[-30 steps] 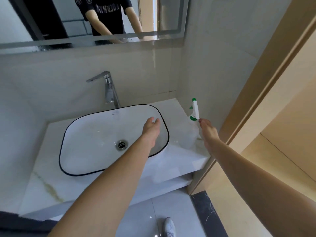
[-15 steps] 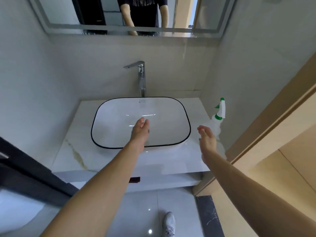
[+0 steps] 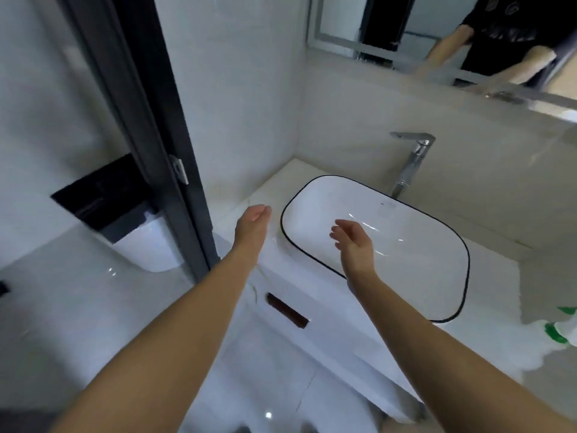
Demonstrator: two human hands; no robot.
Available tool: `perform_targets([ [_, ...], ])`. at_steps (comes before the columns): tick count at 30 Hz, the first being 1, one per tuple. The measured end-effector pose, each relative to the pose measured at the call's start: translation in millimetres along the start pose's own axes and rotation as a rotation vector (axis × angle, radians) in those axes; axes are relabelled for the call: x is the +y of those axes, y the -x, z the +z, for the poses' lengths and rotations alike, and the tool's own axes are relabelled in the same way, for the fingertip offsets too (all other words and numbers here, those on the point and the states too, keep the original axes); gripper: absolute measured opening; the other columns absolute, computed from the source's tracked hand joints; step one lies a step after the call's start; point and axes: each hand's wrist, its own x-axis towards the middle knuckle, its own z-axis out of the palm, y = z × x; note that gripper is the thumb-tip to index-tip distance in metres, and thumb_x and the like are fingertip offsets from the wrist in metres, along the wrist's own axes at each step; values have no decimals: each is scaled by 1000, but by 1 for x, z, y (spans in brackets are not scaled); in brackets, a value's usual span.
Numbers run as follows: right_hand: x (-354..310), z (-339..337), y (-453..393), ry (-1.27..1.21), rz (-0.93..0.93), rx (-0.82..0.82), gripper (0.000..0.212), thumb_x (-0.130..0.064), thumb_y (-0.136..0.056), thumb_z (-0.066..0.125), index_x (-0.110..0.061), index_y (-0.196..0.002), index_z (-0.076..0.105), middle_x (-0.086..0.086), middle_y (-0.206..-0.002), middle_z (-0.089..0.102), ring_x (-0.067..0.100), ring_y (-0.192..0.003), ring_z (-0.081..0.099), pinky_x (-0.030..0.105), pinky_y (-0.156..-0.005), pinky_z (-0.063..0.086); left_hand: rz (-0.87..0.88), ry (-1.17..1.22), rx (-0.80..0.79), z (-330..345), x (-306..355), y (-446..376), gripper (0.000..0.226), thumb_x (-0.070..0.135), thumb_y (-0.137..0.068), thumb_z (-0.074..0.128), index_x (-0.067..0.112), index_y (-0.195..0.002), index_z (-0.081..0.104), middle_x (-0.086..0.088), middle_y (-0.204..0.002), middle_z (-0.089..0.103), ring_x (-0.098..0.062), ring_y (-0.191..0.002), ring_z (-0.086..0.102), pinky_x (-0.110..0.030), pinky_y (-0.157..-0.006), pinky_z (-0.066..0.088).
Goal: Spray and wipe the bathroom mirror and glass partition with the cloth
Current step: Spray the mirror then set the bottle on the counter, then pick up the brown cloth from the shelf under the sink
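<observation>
My left hand point(image 3: 251, 225) hovers open over the left end of the white counter point(image 3: 246, 201), holding nothing. My right hand point(image 3: 352, 242) is open above the white basin point(image 3: 415, 242), fingers apart and empty. The mirror point(image 3: 390, 23) hangs at the upper right and reflects a person in a black shirt. A glass partition point(image 3: 62, 120) with a dark frame point(image 3: 150, 114) stands at the left. The spray bottle's green and white top point(image 3: 562, 329) shows at the right edge, apart from both hands. No cloth is in view.
A chrome faucet point(image 3: 409, 164) rises behind the basin. Behind the glass are a black wall niche point(image 3: 100, 195) and a white toilet point(image 3: 150, 248). The cabinet below has a dark drawer handle point(image 3: 287, 310). Pale floor tiles lie underneath.
The view has swung to the left, bringing the glass partition into sight. My right hand has drawn away from the spray bottle and is now over the basin. My left hand moved left.
</observation>
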Motion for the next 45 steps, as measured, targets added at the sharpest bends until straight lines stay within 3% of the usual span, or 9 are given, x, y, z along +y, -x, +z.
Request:
perform_targets([
  [10, 64, 86, 70, 167, 33, -473, 12, -16, -91, 63, -17, -101, 70, 1, -96, 74, 19, -93, 71, 36, -88, 56, -86, 62, 362, -87, -88, 75, 35, 35, -101, 51, 16, -130, 59, 2, -117, 59, -18, -114, 57, -40, -107, 46],
  [14, 147, 112, 97, 275, 51, -557, 14, -21, -84, 58, -31, -87, 68, 1, -92, 73, 21, -91, 71, 41, -88, 57, -83, 45, 415, -102, -165, 66, 33, 34, -98, 54, 17, -125, 61, 2, -116, 61, -16, -106, 57, -35, -99, 50],
  [17, 250, 127, 104, 398, 13, -581, 20, -20, -84, 54, -32, -89, 69, -4, -94, 73, 20, -93, 70, 35, -82, 58, -60, 18, 424, -98, -259, 34, 30, 30, -99, 56, 15, -124, 61, 4, -116, 59, -12, -97, 57, -23, -77, 48],
  [20, 341, 119, 86, 524, 20, -484, 25, -11, -91, 53, -18, -109, 68, -2, -104, 71, 18, -97, 67, 18, -74, 50, -3, -10, 357, -77, -350, -9, 30, 29, -98, 58, 15, -124, 60, 4, -118, 59, -15, -107, 57, -29, -88, 49],
  [28, 481, 79, -45, 625, 140, 89, 33, -10, -99, 37, -2, -121, 60, 20, -112, 65, 36, -97, 60, 38, -85, 49, 225, -268, 59, 5, -483, -120, 46, 29, -97, 62, 18, -140, 52, -1, -139, 52, -18, -129, 51, -38, -106, 46],
  [34, 538, 50, -101, 102, 262, 282, 40, 0, -98, 45, -1, -137, 48, 26, -131, 57, 41, -106, 59, 48, -90, 51, 415, -583, -60, 51, -531, -179, 53, 24, -98, 59, 13, -148, 43, -5, -152, 44, -22, -137, 45, -31, -113, 35],
  [37, 552, 44, -106, -118, 246, 304, 40, 3, -97, 46, 4, -136, 49, 24, -114, 56, 30, -84, 58, 46, -92, 47, 515, -783, -68, 68, -543, -201, 54, 28, -100, 53, 14, -151, 39, -6, -155, 40, -24, -142, 38, -34, -117, 30],
  [42, 558, 50, -93, 571, -110, 92, 42, -14, -100, 52, -19, -141, 51, 4, -141, 52, 26, -124, 53, 34, -100, 47, 607, -1131, -69, 81, -551, -224, 56, 48, -100, 42, 37, -153, 28, 1, -166, 16, -24, -153, 15, -47, -124, 10],
  [45, 562, 60, -101, 1078, -397, -124, 64, -48, -96, 51, -24, -153, 35, 0, -160, 33, 21, -146, 32, 31, -118, 29, 627, -1277, -145, 82, -551, -228, 57, 61, -99, 33, 46, -153, 22, 6, -168, 4, -23, -154, 7, -50, -124, 3],
])
